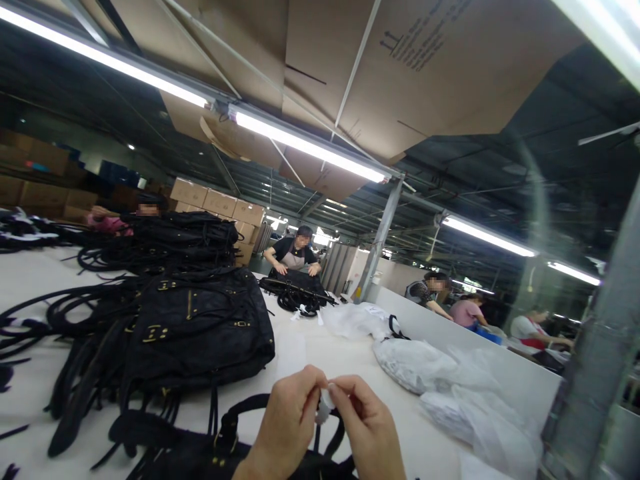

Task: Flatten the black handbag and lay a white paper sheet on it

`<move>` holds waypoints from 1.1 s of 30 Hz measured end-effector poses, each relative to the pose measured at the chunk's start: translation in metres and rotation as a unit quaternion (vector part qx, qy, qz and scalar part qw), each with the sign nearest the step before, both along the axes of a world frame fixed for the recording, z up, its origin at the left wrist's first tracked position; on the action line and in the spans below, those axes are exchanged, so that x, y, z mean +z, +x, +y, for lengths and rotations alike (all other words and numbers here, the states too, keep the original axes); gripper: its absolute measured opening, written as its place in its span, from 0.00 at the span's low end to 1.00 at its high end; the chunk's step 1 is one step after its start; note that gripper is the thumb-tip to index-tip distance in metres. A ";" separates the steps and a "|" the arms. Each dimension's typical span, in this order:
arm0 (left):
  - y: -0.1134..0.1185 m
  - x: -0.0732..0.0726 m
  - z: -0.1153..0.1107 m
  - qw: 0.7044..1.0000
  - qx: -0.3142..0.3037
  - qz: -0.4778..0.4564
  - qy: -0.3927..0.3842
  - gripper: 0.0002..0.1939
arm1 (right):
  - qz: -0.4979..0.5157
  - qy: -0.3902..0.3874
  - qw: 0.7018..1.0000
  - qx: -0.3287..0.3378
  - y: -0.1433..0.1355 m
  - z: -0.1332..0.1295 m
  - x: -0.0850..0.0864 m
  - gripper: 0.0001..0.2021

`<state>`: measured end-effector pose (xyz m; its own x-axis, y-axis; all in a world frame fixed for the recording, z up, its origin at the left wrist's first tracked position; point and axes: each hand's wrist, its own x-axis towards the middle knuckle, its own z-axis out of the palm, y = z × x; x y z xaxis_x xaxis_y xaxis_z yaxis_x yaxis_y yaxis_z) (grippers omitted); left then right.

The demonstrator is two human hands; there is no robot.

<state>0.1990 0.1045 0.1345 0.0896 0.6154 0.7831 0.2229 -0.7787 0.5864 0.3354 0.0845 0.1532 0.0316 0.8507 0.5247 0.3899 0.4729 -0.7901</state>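
My left hand (293,413) and my right hand (364,417) meet at the bottom centre, thumbs and fingers pinched together. Between them is a small white piece (325,404), thin like paper or tissue; its exact kind I cannot make out. Both hands grip it over a black handbag (195,457), whose dark handle loops up behind my fingers. My wrists and forearms hide part of this bag. To the left lies a larger black bag (200,327) with brass-coloured zips and buckles, on top of loose black straps (75,387).
More black bags (190,233) are piled at the back left of the white table (295,357). White plastic wrapping (435,367) lies along a low partition on the right. A grey post (593,340) stands at the right. Across the table a co-worker (296,253) handles a black bag.
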 end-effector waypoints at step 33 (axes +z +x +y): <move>-0.044 -0.052 0.055 0.971 0.105 0.187 -0.104 0.17 | -0.123 0.018 0.991 0.044 0.001 0.015 -0.018 0.13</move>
